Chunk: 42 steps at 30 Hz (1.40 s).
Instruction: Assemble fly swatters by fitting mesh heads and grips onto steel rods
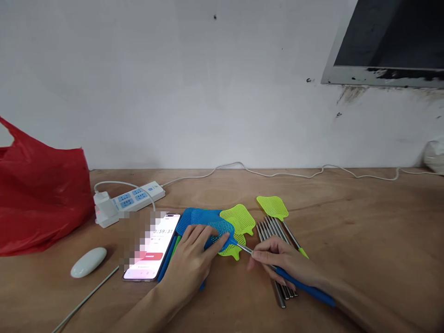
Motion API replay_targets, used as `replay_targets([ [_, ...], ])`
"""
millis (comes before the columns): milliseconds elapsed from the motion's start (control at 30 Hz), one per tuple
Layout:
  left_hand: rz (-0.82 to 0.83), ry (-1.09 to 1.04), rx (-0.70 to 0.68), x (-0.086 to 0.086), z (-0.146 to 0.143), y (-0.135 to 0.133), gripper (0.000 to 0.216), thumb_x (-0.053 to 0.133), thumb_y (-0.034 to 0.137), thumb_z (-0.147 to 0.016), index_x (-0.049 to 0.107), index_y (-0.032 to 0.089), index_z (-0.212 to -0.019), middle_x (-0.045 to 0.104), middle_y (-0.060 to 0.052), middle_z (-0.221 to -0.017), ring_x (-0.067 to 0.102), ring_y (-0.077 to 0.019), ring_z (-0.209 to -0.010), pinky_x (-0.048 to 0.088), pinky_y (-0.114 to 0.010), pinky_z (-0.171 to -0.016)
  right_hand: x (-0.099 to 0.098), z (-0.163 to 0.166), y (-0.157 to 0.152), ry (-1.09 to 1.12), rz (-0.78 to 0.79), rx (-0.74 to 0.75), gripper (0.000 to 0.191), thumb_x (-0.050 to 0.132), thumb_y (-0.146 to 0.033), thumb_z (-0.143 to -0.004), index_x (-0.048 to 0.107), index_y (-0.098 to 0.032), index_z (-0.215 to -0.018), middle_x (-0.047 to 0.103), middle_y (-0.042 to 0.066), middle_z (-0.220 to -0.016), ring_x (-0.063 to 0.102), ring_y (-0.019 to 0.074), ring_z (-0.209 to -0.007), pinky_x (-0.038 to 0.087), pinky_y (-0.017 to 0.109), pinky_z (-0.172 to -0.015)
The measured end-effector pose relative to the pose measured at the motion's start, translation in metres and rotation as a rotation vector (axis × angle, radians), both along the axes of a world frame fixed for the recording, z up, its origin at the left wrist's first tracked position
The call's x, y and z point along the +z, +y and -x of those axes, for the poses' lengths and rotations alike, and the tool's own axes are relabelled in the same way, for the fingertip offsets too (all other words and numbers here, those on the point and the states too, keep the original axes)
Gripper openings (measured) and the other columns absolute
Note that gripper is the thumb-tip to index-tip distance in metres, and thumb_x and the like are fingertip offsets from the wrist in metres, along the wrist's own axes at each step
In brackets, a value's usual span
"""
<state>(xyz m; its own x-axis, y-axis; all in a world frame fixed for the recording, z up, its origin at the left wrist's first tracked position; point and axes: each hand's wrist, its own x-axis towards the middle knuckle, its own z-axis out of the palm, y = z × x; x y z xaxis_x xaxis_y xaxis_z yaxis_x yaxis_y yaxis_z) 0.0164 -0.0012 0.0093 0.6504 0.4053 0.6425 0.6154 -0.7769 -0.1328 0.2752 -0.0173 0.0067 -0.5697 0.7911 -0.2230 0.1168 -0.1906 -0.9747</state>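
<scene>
A blue fly swatter [225, 227] lies slanted between my hands, its mesh head at the left and its blue handle [305, 289] at the lower right. My left hand [192, 256] grips the mesh head, thumb by the neck; some of its fingertips are hidden. My right hand [282, 259] is closed round the metal rod, just above the blue handle. Beneath and beside the left hand are more blue heads and yellow-green swatter heads [239, 218]. Several loose metal rods [277, 286] lie under my right hand. A yellow-green swatter [273, 206] with rod and handle lies just behind them.
Left of my hands lies a phone [152, 249] with a lit timer screen. A white power strip [138, 196] with a plugged charger [105, 208], a white computer mouse [89, 262] and a red plastic bag [41, 199] stand further left. A thin cable [277, 175] runs along the wall.
</scene>
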Motion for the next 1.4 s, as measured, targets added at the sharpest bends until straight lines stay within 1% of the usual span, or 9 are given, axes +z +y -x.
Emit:
replay_targets([
  [133, 0.046, -0.074, 0.107, 0.007, -0.008, -0.006, 0.049, 0.048, 0.008, -0.095, 0.046, 0.018, -0.143, 0.056, -0.015, -0.127, 0.05, -0.0323, -0.117, 0.042, -0.055, -0.097, 0.003, -0.004, 0.004, 0.036, -0.09, -0.112, 0.045, 0.064, -0.054, -0.085, 0.071, -0.013, -0.066, 0.049, -0.005, -0.042, 0.039, 0.0058, -0.036, 0.028, 0.019, -0.039],
  [233, 0.035, -0.21, 0.074, 0.013, -0.008, -0.011, 0.051, 0.053, 0.009, -0.095, 0.041, 0.017, -0.144, 0.051, -0.016, -0.132, 0.045, -0.0326, -0.124, 0.037, -0.054, -0.104, 0.005, -0.007, 0.004, 0.066, -0.077, -0.225, 0.038, 0.068, -0.052, -0.083, 0.074, -0.014, -0.084, 0.053, -0.005, -0.048, 0.038, 0.0052, -0.039, 0.025, 0.019, -0.04],
  [367, 0.149, -0.316, -0.031, 0.018, -0.008, -0.015, 0.043, 0.051, 0.004, -0.093, 0.053, 0.023, -0.131, 0.06, -0.01, -0.11, 0.054, -0.0261, -0.103, 0.044, -0.041, -0.086, 0.009, -0.011, 0.005, 0.045, 0.042, -0.282, 0.055, 0.074, -0.054, -0.076, 0.063, -0.019, -0.117, 0.06, -0.006, -0.051, 0.035, 0.0054, -0.033, 0.02, 0.017, -0.033],
  [433, 0.243, -0.331, -0.056, 0.018, -0.009, -0.017, 0.033, 0.05, 0.005, -0.093, 0.059, 0.023, -0.12, 0.063, -0.007, -0.097, 0.055, -0.0229, -0.088, 0.043, -0.037, -0.075, 0.009, -0.011, 0.007, 0.048, 0.107, -0.293, 0.053, 0.072, -0.058, -0.077, 0.061, -0.019, -0.113, 0.062, -0.005, -0.052, 0.037, 0.0053, -0.031, 0.022, 0.015, -0.031],
  [567, 0.417, -0.354, -0.097, 0.014, -0.011, -0.021, 0.024, 0.048, 0.005, -0.093, 0.062, 0.022, -0.101, 0.065, -0.003, -0.084, 0.056, -0.0195, -0.076, 0.04, -0.033, -0.07, 0.004, -0.011, 0.014, 0.157, 0.168, -0.372, 0.043, 0.063, -0.063, -0.083, 0.06, -0.021, -0.094, 0.063, -0.004, -0.051, 0.042, 0.0058, -0.029, 0.029, 0.013, -0.029],
  [733, 0.577, -0.332, -0.177, 0.009, -0.017, -0.025, 0.022, 0.048, 0.006, -0.09, 0.061, 0.021, -0.098, 0.065, -0.002, -0.081, 0.058, -0.0183, -0.073, 0.04, -0.03, -0.066, 0.001, -0.007, 0.015, 0.325, 0.162, -0.403, 0.038, 0.073, -0.054, -0.08, 0.063, -0.018, -0.082, 0.072, 0.002, -0.07, 0.059, 0.007, -0.044, 0.043, 0.013, -0.038],
  [900, 0.833, -0.345, -0.198, 0.016, -0.014, -0.023, 0.014, 0.055, 0.016, -0.087, 0.062, 0.02, -0.098, 0.06, -0.001, -0.077, 0.056, -0.017, -0.071, 0.041, -0.026, -0.062, 0.004, 0.0, 0.01, 0.399, 0.057, -0.488, 0.034, 0.08, -0.044, -0.077, 0.065, -0.021, -0.097, 0.073, 0.001, -0.068, 0.064, 0.0104, -0.048, 0.048, 0.016, -0.043],
  [1167, 0.915, -0.3, -0.122, 0.02, -0.006, -0.012, 0.008, 0.06, 0.024, -0.088, 0.064, 0.021, -0.094, 0.067, -0.003, -0.085, 0.06, -0.019, -0.077, 0.04, -0.028, -0.068, 0.001, 0.01, 0.009, 0.512, 0.115, -0.586, 0.029, 0.078, -0.046, -0.079, 0.066, -0.02, -0.084, 0.075, 0.005, -0.075, 0.068, 0.0139, -0.057, 0.052, 0.02, -0.049],
  [1400, 0.967, -0.237, -0.122, 0.016, -0.013, -0.018, 0.02, 0.07, 0.036, -0.084, 0.063, 0.02, -0.094, 0.067, -0.001, -0.082, 0.059, -0.0192, -0.076, 0.039, -0.028, -0.069, -0.001, 0.016, 0.005, 0.592, 0.163, -0.582, 0.023, 0.083, -0.039, -0.075, 0.075, -0.018, -0.081, 0.075, 0.004, -0.082, 0.068, 0.0112, -0.064, 0.052, 0.017, -0.054],
])
